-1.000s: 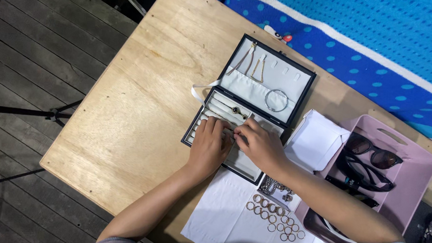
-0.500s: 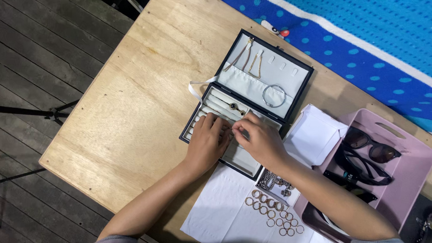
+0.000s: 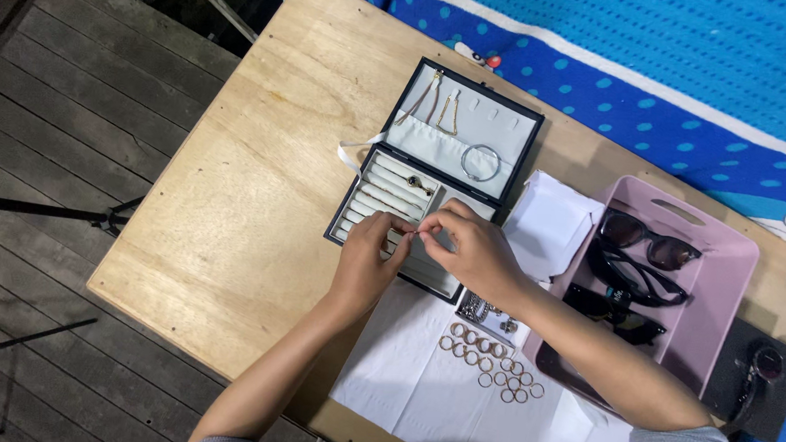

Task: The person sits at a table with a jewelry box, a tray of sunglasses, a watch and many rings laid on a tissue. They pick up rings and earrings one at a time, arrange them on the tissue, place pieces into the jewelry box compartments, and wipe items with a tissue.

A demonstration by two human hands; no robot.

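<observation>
Since the earlier frame both hands have been lifted slightly off the ring rolls and drawn together; the fingertips now meet over the front half of the jewellery box (image 3: pixel 431 183), where before they were pressed flatter on the rolls.

A small ring (image 3: pixel 413 235) is pinched between the thumb and forefinger of the right hand (image 3: pixel 468 252); that grip is closed on it. The left hand (image 3: pixel 368 260) is brought up from the near side, its fingertips touching or just beside the same ring; whether it also bears on the ring cannot be told at this size.

Relation noted: the ring is held just above the cream ring rolls (image 3: pixel 385 198), which lie directly beneath and slightly beyond the grip, toward the lid. The long axis of the rolls is set across the box, running from near-left to far-right. One ring (image 3: pixel 420 186) is already seated in a roll, farther from the person than the held one. The left hand is the nearer to the rolls; the right reaches across from the compartment side.

In the open lid (image 3: pixel 470 126) chains and a bangle (image 3: pixel 480 162) are seen. On the tabletop (image 3: pixel 233 195), near the right forearm, loose rings (image 3: pixel 484 360) are spread on white paper (image 3: pixel 403 374). To the right a pink tray (image 3: pixel 721 292) with sunglasses (image 3: pixel 647 243) is set.
</observation>
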